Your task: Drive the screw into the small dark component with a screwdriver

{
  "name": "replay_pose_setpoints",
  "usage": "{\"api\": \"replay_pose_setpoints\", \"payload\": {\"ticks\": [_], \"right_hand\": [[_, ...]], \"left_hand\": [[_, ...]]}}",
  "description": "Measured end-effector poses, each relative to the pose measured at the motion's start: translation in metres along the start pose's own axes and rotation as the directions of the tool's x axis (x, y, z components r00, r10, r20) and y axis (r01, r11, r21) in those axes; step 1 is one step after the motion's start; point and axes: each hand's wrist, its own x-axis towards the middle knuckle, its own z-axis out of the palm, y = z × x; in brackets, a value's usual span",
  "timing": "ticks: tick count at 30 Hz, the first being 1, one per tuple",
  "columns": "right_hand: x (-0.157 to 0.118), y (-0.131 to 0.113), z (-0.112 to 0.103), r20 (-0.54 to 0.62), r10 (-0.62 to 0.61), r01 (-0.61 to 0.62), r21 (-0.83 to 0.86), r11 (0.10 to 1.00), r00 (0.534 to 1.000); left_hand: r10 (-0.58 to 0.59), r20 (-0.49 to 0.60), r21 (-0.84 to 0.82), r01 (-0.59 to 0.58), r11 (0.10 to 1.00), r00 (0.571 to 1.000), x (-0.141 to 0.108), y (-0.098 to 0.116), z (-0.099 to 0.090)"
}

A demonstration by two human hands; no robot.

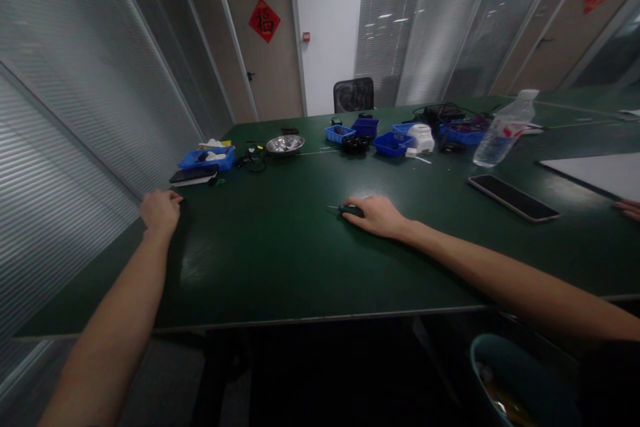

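My right hand (377, 216) lies on the green table (280, 267), its fingers wrapped round the dark handle of a screwdriver (350, 211). The thin metal shaft points left, just above the tabletop or against it; I cannot tell which. At the table's left edge rests my left hand (161, 209), fingers curled in and closed. Whatever it may hold is hidden. Nearest to that hand is a dark flat notebook-like thing (194, 175) with a light edge, lying beneath a blue tray (207, 157) of small items.
A metal bowl (285, 145), several blue bins (393, 143), a black cable coil (355, 144) and a white object (421, 138) stand farther back. On the right are a water bottle (506, 128), a phone (513, 197) and another person's hand (629, 208). A teal bin (483, 353) stands below the table.
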Motion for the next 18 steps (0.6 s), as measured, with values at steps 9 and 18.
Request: {"api": "replay_pose_setpoints", "payload": {"ticks": [9,18], "right_hand": [[-0.001,-0.001,0.0,-0.011,-0.006,0.006,-0.01,1.0,1.0],[0.0,0.0,0.0,-0.004,-0.012,0.012,0.023,1.0,1.0]], "left_hand": [[0.112,0.063,0.199,-0.123,0.972,0.992,0.003,0.011,-0.003],[0.139,0.072,0.251,-0.153,0.956,0.988,-0.001,0.012,-0.005]]}}
